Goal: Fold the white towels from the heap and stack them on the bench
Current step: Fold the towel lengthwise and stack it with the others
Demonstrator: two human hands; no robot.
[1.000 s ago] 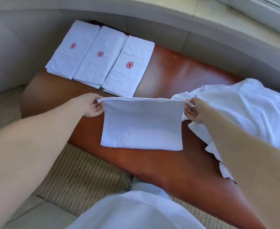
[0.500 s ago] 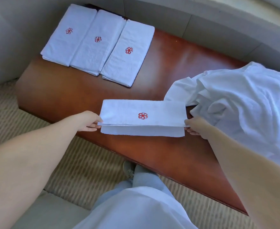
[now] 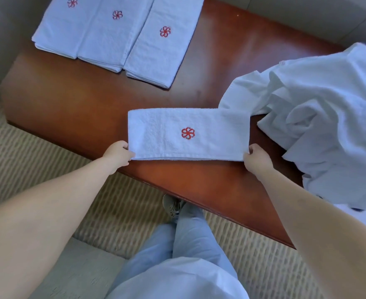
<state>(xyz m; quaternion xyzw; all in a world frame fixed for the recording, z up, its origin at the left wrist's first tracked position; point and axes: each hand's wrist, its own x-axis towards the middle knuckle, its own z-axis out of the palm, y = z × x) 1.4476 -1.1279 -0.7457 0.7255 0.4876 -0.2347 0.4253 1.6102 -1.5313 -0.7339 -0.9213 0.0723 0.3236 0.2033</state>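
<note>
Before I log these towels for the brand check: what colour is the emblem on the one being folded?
Red, on the white towel; clearest in the head view.

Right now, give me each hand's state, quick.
Left hand: grips the folded towel at its near left corner.
Right hand: grips its near right corner.

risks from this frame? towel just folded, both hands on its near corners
1. The folded white towel with the red emblem overlaps the rumpled white towel heap at its far right corner; lifting may drag the heap.
2. Left hand and right hand pinch only the near corners, so layers may splay.
</note>
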